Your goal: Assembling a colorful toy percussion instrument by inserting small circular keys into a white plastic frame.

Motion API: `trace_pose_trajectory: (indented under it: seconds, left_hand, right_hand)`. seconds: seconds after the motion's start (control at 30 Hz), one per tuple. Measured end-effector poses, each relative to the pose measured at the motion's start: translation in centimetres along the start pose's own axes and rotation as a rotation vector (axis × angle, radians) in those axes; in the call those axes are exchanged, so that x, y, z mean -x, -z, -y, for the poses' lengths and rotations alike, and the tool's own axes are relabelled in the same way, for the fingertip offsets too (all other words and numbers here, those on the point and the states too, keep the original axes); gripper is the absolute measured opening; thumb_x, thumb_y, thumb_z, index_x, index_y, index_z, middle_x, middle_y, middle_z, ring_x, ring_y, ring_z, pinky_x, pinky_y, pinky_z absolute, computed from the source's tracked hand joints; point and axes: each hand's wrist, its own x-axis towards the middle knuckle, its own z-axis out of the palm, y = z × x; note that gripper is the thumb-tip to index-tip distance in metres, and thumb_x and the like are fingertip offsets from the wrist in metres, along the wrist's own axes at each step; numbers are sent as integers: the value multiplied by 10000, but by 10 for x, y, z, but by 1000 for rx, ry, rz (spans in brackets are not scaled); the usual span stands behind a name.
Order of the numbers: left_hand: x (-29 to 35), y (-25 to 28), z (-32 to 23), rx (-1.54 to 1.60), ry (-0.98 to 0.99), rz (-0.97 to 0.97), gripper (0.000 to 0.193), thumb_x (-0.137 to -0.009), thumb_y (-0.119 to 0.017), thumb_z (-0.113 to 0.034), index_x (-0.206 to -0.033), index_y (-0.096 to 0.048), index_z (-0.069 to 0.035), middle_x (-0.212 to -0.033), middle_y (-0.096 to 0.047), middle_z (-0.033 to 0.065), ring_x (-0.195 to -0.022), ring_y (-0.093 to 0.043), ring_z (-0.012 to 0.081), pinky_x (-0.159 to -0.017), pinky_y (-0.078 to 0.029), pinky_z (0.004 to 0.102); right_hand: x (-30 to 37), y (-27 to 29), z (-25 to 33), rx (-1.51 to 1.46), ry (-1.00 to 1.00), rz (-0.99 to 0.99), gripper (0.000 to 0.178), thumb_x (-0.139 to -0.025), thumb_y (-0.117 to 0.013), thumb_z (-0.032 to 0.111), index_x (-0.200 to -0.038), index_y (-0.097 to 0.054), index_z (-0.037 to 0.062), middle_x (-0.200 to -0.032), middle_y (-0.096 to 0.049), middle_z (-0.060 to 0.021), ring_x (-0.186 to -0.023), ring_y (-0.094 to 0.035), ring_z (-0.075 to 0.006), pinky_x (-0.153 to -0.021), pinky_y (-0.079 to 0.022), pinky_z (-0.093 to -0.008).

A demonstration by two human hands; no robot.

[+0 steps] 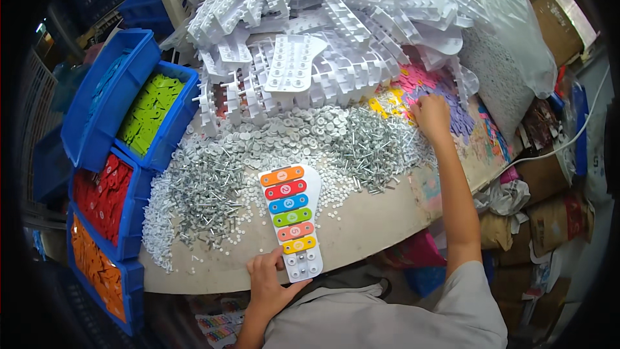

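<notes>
My left hand (265, 285) grips the lower end of a toy xylophone (315, 197), with the thumb along its bottom edge and the fingers at its left side. Orange, red, blue, green, salmon and yellow bars lie across its white plastic base. Below the yellow bar, the base is bare, showing round white washers and metal pins. At the back right, my right hand (431, 115) dips with curled fingers beside the purple bars (460, 118), near pink bars (423, 81) and yellow bars (378, 108). Whatever its fingertips hold is hidden.
White plastic bases (294, 64) are heaped across the back. Piles of metal pins (213, 200) and white washers (290, 130) cover the table's middle. Blue bins of green bars (152, 113), red bars (103, 197) and orange bars (97, 265) line the left. Cardboard and bags crowd the right.
</notes>
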Motion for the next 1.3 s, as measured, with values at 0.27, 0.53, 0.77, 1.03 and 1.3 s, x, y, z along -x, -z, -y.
trace_pose_trajectory:
  seconds: [0.27, 0.53, 0.77, 1.03, 1.3]
  left_hand:
    - [-2, -4, -3, -10, -34, -48, 872, -683, -945, -335, -1369, -499, -37, -903, -595, 34, -927, -524, 244, -911, -352, 431]
    - [-4, -3, -3, -18, -79, -72, 927, -638, -959, -269, -1393, -478, -26, -960, -584, 65, -930, -525, 246, -893, -358, 416]
    - [-6, -1, -4, 27, -104, -30, 974, -667, -949, -337, -1437, -445, -17, -992, -594, 73, -947, -529, 249, -943, -353, 435]
    - [5, -3, 5, 222, 103, -193, 670, -860, -806, -256, -1389, -485, -1, -945, -566, 74, -922, -503, 259, -938, -368, 415]
    - [-18, -2, 1, 245, 140, -283, 500, -922, -699, -130, -1373, -516, -15, -937, -581, 61, -906, -535, 231, -913, -378, 399]
  right_hand:
    - [-32, -30, -8, 183, -32, 212, 304, -815, -749, 327, -904, -741, 37, -975, -740, -223, -928, -713, -416, -802, -561, -521]
    - [-41, -27, -1, 205, -43, 324, 206, -836, -688, 212, -962, -748, 61, -1028, -752, -198, -949, -727, -386, -809, -564, -500]
    - [-28, -42, -71, -707, -349, 179, 206, -913, -649, 212, -813, -664, 32, -690, -637, -52, -631, -630, -205, -585, -500, -368]
    - [78, 65, 78, -1434, -276, 364, 125, -1067, -499, 167, -1097, -571, 70, -795, -620, -35, -668, -589, -98, -607, -472, -252]
    - [193, 126, 183, -1118, 286, 762, 189, -997, -567, 31, -1160, -651, -14, -968, -681, -139, -886, -692, -247, -803, -537, -352]
